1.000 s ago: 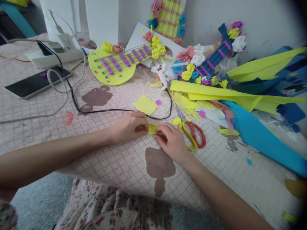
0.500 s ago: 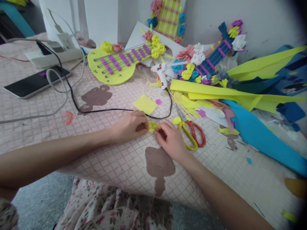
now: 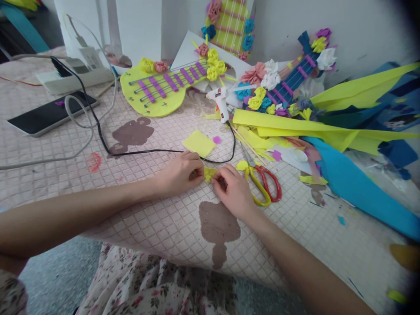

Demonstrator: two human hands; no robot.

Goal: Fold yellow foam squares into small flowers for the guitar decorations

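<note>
A small crumpled piece of yellow crepe paper (image 3: 209,174) is pinched between both hands just above the cloth. My left hand (image 3: 184,171) grips its left end, fingers closed. At the right end, my right hand (image 3: 234,189) holds it between thumb and curled fingers. Fingertips hide part of the paper. Just beyond lies a flat yellow paper square (image 3: 198,143), with a small purple paper dot (image 3: 217,140) beside it. Scissors (image 3: 257,181) with one yellow and one red handle rest right of my right hand.
A white glue gun (image 3: 221,104) stands behind, its black cord (image 3: 147,151) looping across the tablecloth. Yellow and blue paper guitars (image 3: 157,94) sit at the back. Yellow strips (image 3: 295,124) and a blue strip (image 3: 361,183) spread rightward. A phone (image 3: 49,114) and power strip (image 3: 74,78) are left.
Both hands stay almost in place, still pinching the yellow paper. The whole view has shifted very slightly; nothing else has visibly moved.
</note>
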